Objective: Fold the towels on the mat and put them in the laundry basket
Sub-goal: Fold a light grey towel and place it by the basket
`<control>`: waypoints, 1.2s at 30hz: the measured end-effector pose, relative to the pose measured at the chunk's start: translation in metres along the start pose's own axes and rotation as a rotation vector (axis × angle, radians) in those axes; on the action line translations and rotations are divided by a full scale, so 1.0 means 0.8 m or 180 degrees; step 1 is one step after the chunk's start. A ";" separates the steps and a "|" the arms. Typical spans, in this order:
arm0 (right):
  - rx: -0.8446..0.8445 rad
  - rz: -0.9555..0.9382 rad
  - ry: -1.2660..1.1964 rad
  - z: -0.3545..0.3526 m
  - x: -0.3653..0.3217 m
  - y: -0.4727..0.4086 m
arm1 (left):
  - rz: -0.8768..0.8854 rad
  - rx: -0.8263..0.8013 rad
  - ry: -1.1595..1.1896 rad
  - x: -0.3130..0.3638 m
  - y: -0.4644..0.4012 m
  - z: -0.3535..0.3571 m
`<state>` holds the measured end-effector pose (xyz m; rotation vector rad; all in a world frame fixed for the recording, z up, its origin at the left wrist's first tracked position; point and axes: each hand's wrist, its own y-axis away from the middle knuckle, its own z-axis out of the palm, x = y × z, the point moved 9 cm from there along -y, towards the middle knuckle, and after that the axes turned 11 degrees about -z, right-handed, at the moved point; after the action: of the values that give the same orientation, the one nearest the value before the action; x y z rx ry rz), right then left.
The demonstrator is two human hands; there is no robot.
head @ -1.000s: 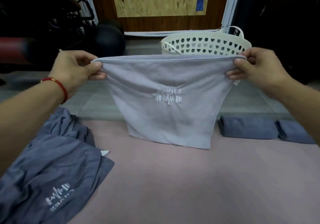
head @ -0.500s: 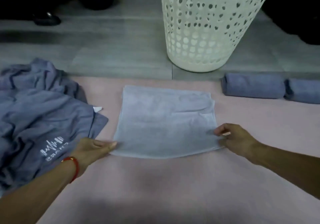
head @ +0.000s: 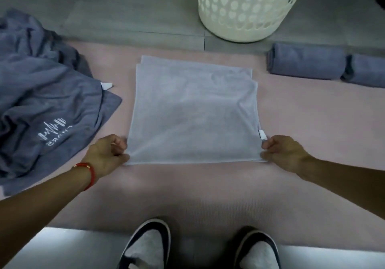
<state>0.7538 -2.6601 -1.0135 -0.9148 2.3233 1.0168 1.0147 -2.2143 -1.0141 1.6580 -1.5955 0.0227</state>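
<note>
- While both near corners were pinched, the biggest risk was judged to be layers slipping apart on the next fold; the far edges already sat staggered.
- Light grey towel (head: 193,112) lay flat mid-mat (head: 208,195), folded, smooth, tag at its right near corner.
- Left hand (head: 106,154) pinched the near left corner.
- Right hand (head: 283,154) pinched the near right corner.
- Laundry basket (head: 245,8) stood beyond the mat.
</note>
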 end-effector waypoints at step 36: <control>0.1150 -0.0408 -0.0181 -0.077 -0.144 -0.270 | -0.0728 0.0119 0.0850 0.199 -0.234 -0.030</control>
<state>0.9799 -2.7722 -1.0055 -0.8613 2.2656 0.5388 1.2155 -2.3576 -1.0125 1.7755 -1.2081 0.1505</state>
